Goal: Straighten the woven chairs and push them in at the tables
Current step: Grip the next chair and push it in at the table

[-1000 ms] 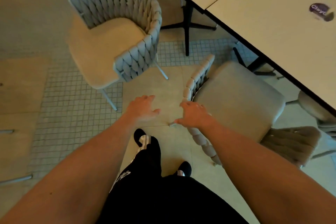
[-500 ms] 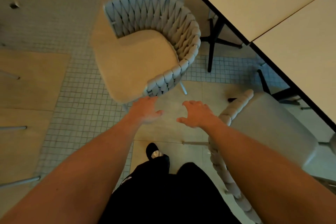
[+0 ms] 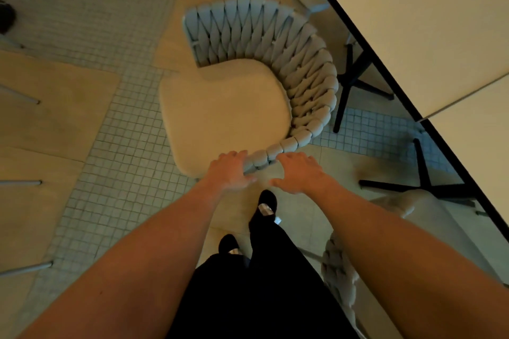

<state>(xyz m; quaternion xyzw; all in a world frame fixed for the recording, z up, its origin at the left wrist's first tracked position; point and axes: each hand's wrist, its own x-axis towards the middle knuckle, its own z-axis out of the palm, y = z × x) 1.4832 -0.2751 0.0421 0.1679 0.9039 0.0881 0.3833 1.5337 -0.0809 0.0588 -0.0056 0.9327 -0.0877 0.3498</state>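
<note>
Grey woven chair (image 3: pixel 264 68) sits turned away from the table (image 3: pixel 429 44). Both hands are at its near arm end: left hand (image 3: pixel 230 172) touching, fingers loose; right hand (image 3: pixel 298 173) spread, contact unclear. Second chair (image 3: pixel 341 278) mostly hidden behind the right forearm.

dim, warm cast | soft shadows | wide-angle bending (edges) | slight blur

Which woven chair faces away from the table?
The grey-blue woven chair at centre: its curved back is toward the table. The paler chair at lower right is tucked under it.
</note>
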